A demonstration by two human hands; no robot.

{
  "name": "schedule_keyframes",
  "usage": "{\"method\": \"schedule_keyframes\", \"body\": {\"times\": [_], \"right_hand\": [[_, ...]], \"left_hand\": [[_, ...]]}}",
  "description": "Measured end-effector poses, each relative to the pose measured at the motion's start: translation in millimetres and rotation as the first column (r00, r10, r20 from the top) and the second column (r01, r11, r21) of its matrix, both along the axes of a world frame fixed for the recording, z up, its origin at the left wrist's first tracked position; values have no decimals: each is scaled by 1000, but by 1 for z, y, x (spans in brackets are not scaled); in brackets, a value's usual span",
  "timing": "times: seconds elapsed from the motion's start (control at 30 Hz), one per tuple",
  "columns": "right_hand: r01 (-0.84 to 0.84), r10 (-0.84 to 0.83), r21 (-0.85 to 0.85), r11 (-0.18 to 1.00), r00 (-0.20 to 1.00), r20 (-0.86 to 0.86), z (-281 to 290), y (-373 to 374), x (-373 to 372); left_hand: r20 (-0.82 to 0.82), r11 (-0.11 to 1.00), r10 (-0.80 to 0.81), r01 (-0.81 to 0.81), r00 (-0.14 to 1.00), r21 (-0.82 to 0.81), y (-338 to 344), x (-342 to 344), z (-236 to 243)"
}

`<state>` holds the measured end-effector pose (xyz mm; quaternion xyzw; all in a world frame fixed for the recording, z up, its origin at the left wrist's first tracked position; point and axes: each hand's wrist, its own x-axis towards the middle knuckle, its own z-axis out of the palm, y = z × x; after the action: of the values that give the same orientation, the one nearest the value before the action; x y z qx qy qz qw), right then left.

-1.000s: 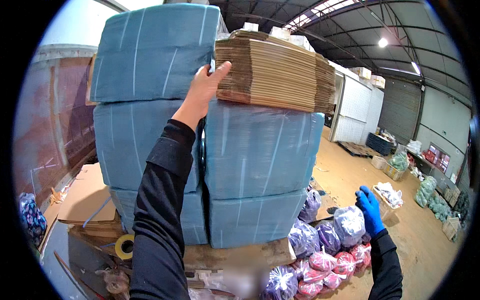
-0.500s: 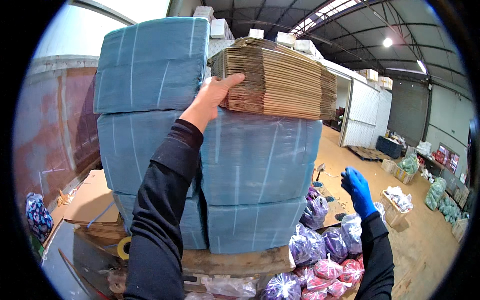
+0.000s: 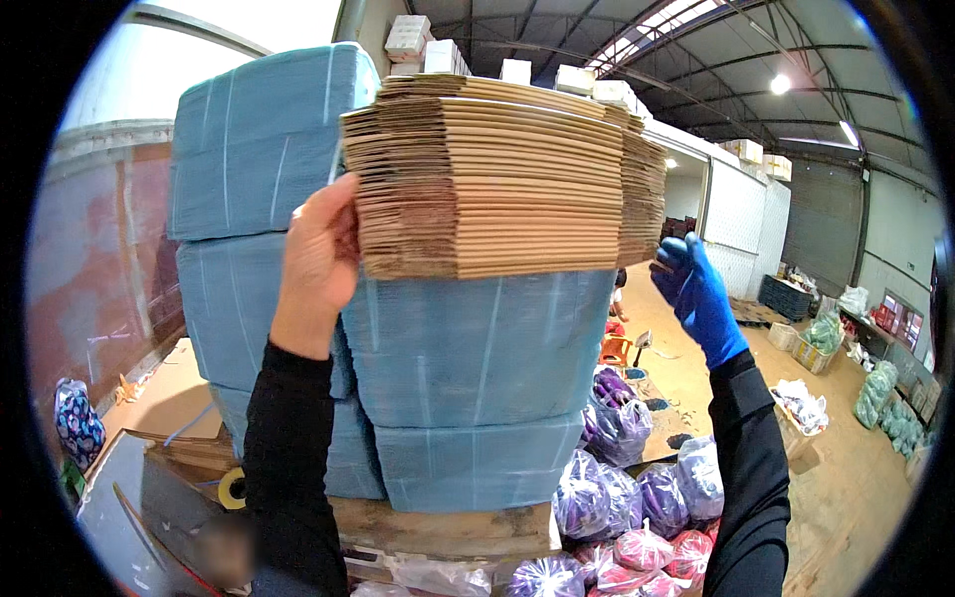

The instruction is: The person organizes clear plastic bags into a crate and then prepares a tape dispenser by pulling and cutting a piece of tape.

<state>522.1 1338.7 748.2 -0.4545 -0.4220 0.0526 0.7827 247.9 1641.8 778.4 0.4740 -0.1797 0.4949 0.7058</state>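
Observation:
A thick stack of flattened cardboard boxes (image 3: 537, 189) rests on top of the near column of blue-wrapped bales (image 3: 477, 348). My left hand (image 3: 320, 254), bare, grips the stack's left end, its fingers partly hidden along that side. My right hand (image 3: 699, 298) wears a blue glove and is raised beside the stack's lower right corner. Its fingers are bent and apart, with nothing seen in them; whether the fingertips touch the cardboard I cannot tell. A taller column of blue-wrapped bales (image 3: 259, 149) rises just left of the stack.
Bagged purple and red goods (image 3: 637, 497) lie low at the right front. A yellow tape roll (image 3: 232, 489) and flat cardboard (image 3: 184, 393) are at lower left. Farther right, a crate (image 3: 801, 410) stands on the floor. A person in white (image 3: 618, 297) shows partly behind the bales.
The cardboard stack has come nearer and leftward. My left hand has shifted from its upper left corner down to its left side. My gloved right hand has risen to the stack's right end.

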Motion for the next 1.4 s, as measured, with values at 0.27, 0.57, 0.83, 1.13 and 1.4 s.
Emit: {"method": "schedule_keyframes", "body": {"times": [0.27,0.57,0.83,1.13,1.4], "right_hand": [[185,-264,229,956,882,391,126,27,-11],[246,-101,-59,967,587,803,136,39,-33],[362,-378,112,926,876,300,60,28,-84],[630,-583,197,752,494,645,-56,-29,-78],[326,-307,74,942,931,-196,-203,-50,-191]], "left_hand": [[124,977,-209,203,970,58,27,-10,-48],[110,984,-96,110,989,-138,49,15,-80],[-70,782,-618,604,783,-155,57,21,-98],[-167,642,-764,711,623,-285,38,61,-207],[-481,608,-783,648,395,-459,-30,19,-345]]}}
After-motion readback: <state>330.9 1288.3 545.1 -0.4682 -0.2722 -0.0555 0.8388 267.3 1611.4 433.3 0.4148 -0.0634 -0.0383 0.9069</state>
